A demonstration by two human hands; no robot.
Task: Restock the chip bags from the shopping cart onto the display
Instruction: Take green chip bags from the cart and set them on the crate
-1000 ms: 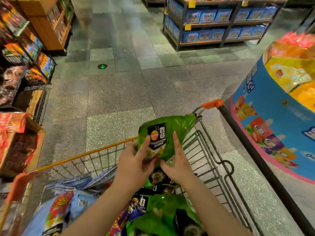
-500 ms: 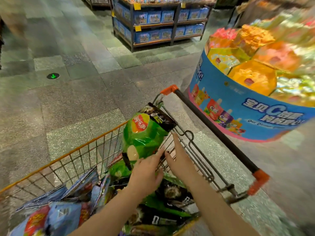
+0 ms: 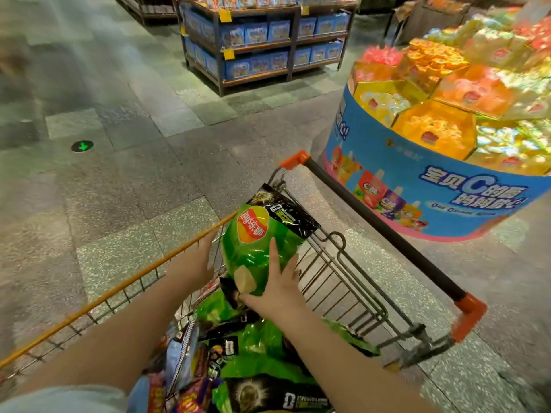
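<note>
Green chip bag (image 3: 256, 248) is lifted above the cart (image 3: 343, 263), my right hand (image 3: 280, 286) cupping its base, left hand (image 3: 193, 260) flat alongside; I should support underneath, don't crush.

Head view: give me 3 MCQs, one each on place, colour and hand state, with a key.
1. Where does the round blue display stand relative to the shopping cart?
A. To its right, beyond the handle
B. Inside the basket
C. Far left, by the floor arrow

2. What is the main colour of the chip bag being lifted?
A. Blue
B. Green
C. Orange

3. How is the right hand on the lifted bag?
A. Hanging idle, away from the bag
B. Gripping the cart handle
C. Gripping the bag's lower end, thumb across the front

Key:
1 A, the display rises just past the black handle bar.
2 B, the bag is green with a red and yellow logo.
3 C, the thumb lies on the bag's face; the left hand is against the bag's far side.
</note>
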